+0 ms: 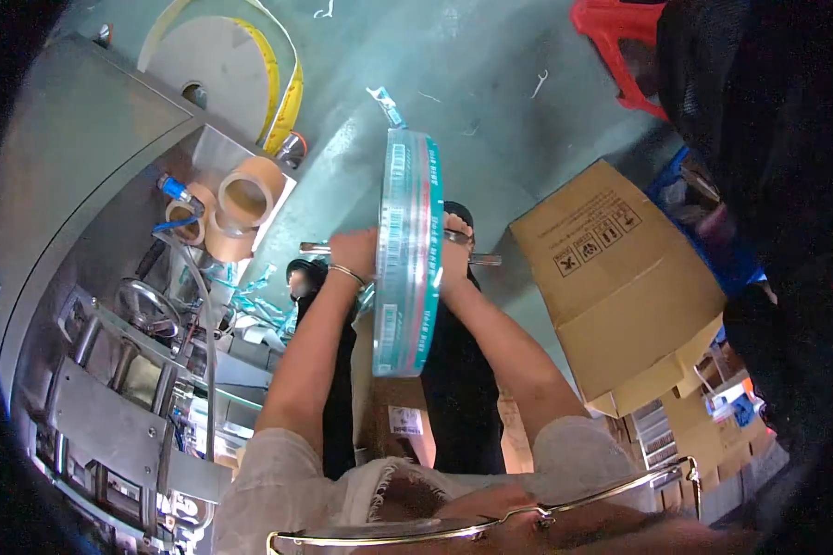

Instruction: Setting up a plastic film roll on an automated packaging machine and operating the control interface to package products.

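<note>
A wide roll of printed clear-and-teal plastic film [405, 250] is held upright in front of me, seen nearly edge-on. Through its middle runs a metal shaft [487, 260], whose ends stick out on both sides. My left hand [353, 252] is closed on the shaft against the roll's left face, its fingertips partly hidden. On the opposite side, my right hand [454, 252] is wrapped round the shaft close to the film. A loose end of film [388, 106] sticks out past the top of the roll.
A steel machine [111, 416] fills the left side, with brown tape rolls [247, 194] on it. Behind stands a large reel [213, 69] with a yellow band. To my right is a cardboard box [625, 277], with a red plastic stool [611, 37] farther off. Film scraps [259, 301] lie beside the machine.
</note>
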A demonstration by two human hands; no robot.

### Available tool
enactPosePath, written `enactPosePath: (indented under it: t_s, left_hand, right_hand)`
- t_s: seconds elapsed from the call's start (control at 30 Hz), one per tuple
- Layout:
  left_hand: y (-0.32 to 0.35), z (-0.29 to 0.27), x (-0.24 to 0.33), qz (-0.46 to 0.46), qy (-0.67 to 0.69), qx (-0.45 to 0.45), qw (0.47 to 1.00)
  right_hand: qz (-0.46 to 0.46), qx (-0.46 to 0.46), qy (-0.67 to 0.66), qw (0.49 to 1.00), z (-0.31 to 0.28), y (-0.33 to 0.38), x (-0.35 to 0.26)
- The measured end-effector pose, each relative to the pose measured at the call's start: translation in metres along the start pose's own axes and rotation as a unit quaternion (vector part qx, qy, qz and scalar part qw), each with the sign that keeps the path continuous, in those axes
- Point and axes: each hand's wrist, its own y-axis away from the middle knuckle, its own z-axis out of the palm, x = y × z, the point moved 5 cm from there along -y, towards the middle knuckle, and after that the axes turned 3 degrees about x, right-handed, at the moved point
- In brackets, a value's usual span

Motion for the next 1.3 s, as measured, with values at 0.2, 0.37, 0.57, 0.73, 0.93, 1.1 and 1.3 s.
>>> enactPosePath:
  t_s: [0.2,0.37,0.57,0.73,0.93,1.1,1.3]
  left_hand:
    - [0.016,0.074,-0.070,-0.026,0.253,0.374,0.892]
    - [-0.037,0.085,-0.067,-0.018,0.236,0.290,0.927]
    - [-0.020,0.119,-0.072,-0.018,0.220,0.167,0.961]
    - [0.003,0.140,-0.088,-0.045,0.202,0.099,0.973]
    - [0.095,-0.002,-0.034,-0.061,0.251,0.515,0.818]
    - [0.084,0.089,-0.069,-0.389,0.752,0.244,0.472]
    - [0.059,0.102,-0.048,-0.371,0.812,0.268,0.361]
  right_hand:
    - [-0.059,0.299,0.061,0.950,-0.081,-0.004,-0.046]
    - [-0.061,-0.067,-0.024,0.996,-0.007,-0.023,-0.038]
    - [-0.024,-0.077,-0.002,0.997,-0.013,-0.012,-0.041]
    - [-0.074,-0.084,-0.011,0.994,-0.022,-0.013,-0.059]
    - [-0.084,-0.126,-0.027,0.988,0.004,-0.003,-0.023]
    - [-0.117,-0.108,-0.048,0.986,-0.015,-0.001,-0.044]
    - [-0.049,-0.012,-0.156,0.986,-0.006,0.034,-0.020]
